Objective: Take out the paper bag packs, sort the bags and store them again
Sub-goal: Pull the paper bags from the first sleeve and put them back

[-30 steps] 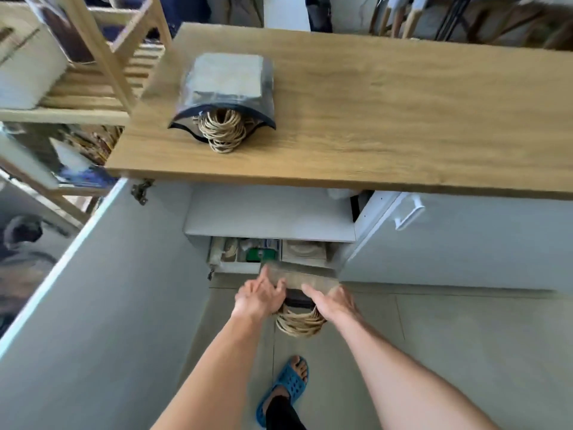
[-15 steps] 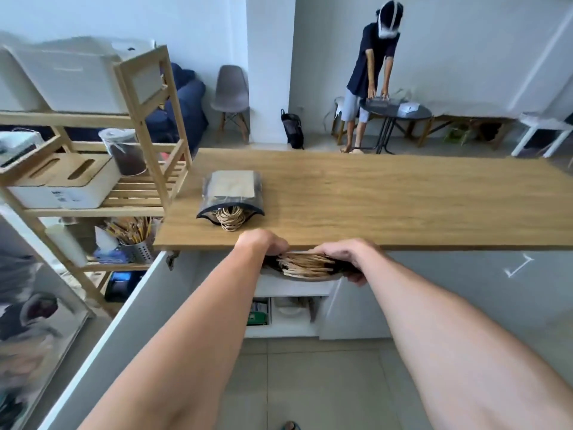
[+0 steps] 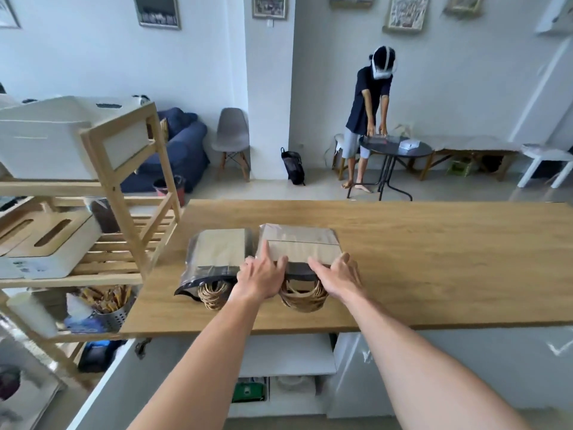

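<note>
**Operator:** Head view is my only feed. I've got both hands on the second pack (image 3: 299, 248), which lies flat on the counter (image 3: 434, 259), just beside the first pack (image 3: 218, 252) and apparently touching it. My left hand (image 3: 260, 277) rests on its near left corner with fingers mostly straight, index extended; my right hand (image 3: 339, 276) lies on the near right corner, fingers loosely bent over the edge. Neither really clamps it.

**Observer:** What worries you?

**Operator:** The twine handles (image 3: 302, 297) hang out of the open end toward the counter edge. If I drag the pack back, I judge they could snag or bags could slide out. The wrap looks slippery too.

**Observer:** And the containers?

**Operator:** Each clear wrap holds a stack of brown paper bags. Below, the open cabinet (image 3: 288, 386) shows a green box (image 3: 248, 391) and something pale I can't identify.
</note>
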Demonstrator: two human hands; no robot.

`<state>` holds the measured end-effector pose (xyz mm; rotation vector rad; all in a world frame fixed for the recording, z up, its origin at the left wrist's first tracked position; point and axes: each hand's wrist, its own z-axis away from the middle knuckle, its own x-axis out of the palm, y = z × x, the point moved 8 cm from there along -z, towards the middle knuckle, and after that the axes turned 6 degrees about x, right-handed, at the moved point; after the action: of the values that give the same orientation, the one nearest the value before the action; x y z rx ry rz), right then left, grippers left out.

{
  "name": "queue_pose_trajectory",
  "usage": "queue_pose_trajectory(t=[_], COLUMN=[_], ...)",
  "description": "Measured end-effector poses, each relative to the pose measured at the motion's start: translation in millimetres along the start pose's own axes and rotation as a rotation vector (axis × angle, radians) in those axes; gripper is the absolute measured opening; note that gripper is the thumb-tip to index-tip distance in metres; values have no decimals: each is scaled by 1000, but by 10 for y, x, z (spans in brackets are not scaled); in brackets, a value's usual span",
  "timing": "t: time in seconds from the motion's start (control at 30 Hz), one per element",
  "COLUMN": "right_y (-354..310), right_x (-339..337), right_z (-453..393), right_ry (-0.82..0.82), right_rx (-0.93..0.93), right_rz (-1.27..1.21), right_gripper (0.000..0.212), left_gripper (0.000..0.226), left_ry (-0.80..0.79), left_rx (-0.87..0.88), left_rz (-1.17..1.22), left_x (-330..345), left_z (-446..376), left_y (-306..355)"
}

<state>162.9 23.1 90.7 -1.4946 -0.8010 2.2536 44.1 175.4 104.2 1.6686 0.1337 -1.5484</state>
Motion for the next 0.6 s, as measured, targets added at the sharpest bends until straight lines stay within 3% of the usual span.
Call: queue_pose_trajectory(t=[0.27, 0.37, 0.5, 0.6], right_y=[299, 400, 327, 276], right_x=[882, 1020, 1010, 1011], right_z=[-1379, -1616, -1731, -1788], right_ry=[-47, 11, 155, 153], right_rx=[24, 5, -60, -58], right_rz=[83, 168, 293, 311], right_gripper=[107, 102, 95, 93], left_gripper=[41, 38, 53, 70], left_ry=[-52, -73, -75, -146], left_rx=[14, 53, 48, 51], left_rz=[-126, -212, -229, -305], left_x=[1045, 1258, 1360, 1364], left_z=[-1175, -1384, -1616, -1674], left_y=[-458, -507, -578, -577])
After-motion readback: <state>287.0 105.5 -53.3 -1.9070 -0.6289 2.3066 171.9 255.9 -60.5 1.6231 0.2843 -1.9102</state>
